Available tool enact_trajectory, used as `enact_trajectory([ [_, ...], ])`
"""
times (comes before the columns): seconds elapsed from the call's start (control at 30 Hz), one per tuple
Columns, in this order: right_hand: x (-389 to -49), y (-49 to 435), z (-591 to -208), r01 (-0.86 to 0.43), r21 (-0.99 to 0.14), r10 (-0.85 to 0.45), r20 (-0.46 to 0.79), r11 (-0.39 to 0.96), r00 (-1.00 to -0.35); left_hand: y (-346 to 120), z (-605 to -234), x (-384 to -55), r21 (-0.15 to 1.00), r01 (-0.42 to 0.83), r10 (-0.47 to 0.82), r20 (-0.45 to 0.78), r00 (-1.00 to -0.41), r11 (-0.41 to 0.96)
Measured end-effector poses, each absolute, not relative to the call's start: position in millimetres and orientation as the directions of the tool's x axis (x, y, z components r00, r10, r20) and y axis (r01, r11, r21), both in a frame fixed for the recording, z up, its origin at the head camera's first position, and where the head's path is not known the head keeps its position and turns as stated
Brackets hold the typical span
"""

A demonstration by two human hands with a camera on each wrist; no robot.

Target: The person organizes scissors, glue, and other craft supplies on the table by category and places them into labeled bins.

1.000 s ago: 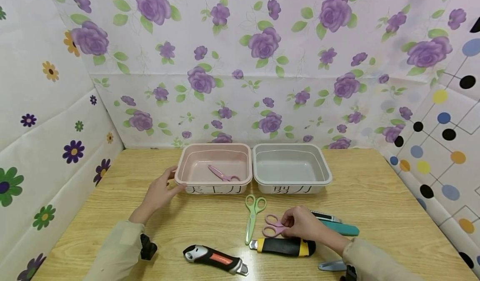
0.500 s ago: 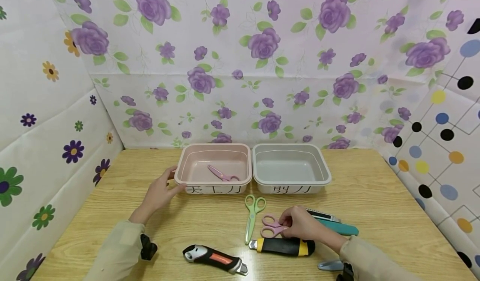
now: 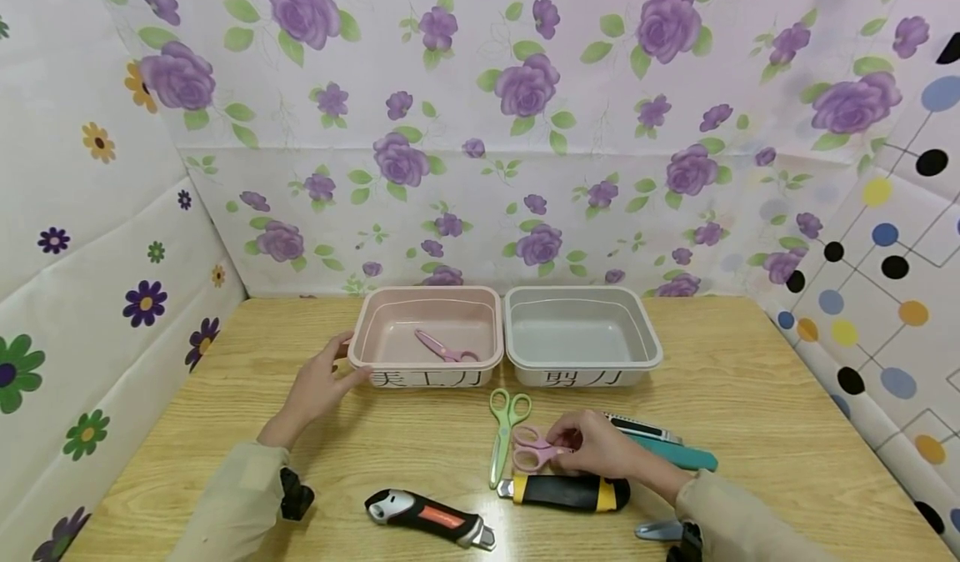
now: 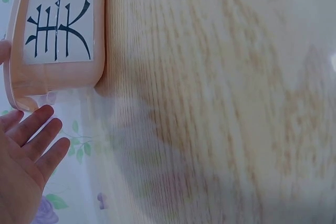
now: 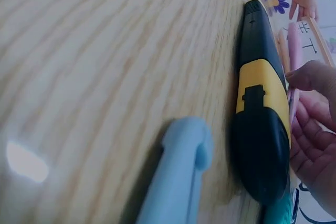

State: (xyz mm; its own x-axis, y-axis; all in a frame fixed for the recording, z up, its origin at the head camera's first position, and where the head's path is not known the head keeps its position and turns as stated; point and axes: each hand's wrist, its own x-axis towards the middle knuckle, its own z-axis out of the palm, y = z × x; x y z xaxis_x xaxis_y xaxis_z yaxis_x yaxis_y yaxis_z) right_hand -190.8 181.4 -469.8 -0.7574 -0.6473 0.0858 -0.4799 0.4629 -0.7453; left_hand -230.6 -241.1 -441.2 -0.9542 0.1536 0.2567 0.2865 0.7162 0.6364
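My right hand (image 3: 596,447) pinches a pair of pink scissors (image 3: 528,455) near the pivot; the handles point left and the blades are hidden. In the right wrist view, thumb and fingers close on the scissors beside a black and yellow utility knife (image 5: 262,93). My left hand (image 3: 318,388) rests against the left end of a pink bin (image 3: 427,368), its thumb at the rim and its fingers extended, as the left wrist view also shows. Inside that bin lies another pair of pink scissors (image 3: 444,348). Green scissors (image 3: 504,437) lie just left of the held pair.
A grey bin (image 3: 585,368) stands right of the pink one; both carry written labels. A black, silver and red utility knife (image 3: 431,519) lies in front. Behind my right hand are a teal cutter (image 3: 675,452) and a black-and-white cutter (image 3: 645,427). A blue object (image 3: 660,531) lies near my right wrist.
My right hand has slid slightly left with the pink scissors, bringing their handles closer to the green scissors. My left hand has stayed at the pink bin.
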Motion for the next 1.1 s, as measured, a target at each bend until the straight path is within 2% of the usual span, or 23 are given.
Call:
enact_trajectory([
  [0.33,-191,169,-456,-0.499,-0.777,-0.649,0.158,0.383,-0.744,-241,-442,-230,0.637,0.284,0.152,0.254,-0.955,0.716],
  [0.7,-192,162,-419,-0.653,-0.713,-0.660,0.366,0.255,-0.656,-241,-440,-230,0.630,0.287,0.152,0.261,-0.953,0.722],
  [1.1,-206,160,-426,-0.672,-0.691,-0.660,0.378,0.265,-0.649,-241,-441,-231,0.637,0.283,0.151,0.253,-0.955,0.717],
])
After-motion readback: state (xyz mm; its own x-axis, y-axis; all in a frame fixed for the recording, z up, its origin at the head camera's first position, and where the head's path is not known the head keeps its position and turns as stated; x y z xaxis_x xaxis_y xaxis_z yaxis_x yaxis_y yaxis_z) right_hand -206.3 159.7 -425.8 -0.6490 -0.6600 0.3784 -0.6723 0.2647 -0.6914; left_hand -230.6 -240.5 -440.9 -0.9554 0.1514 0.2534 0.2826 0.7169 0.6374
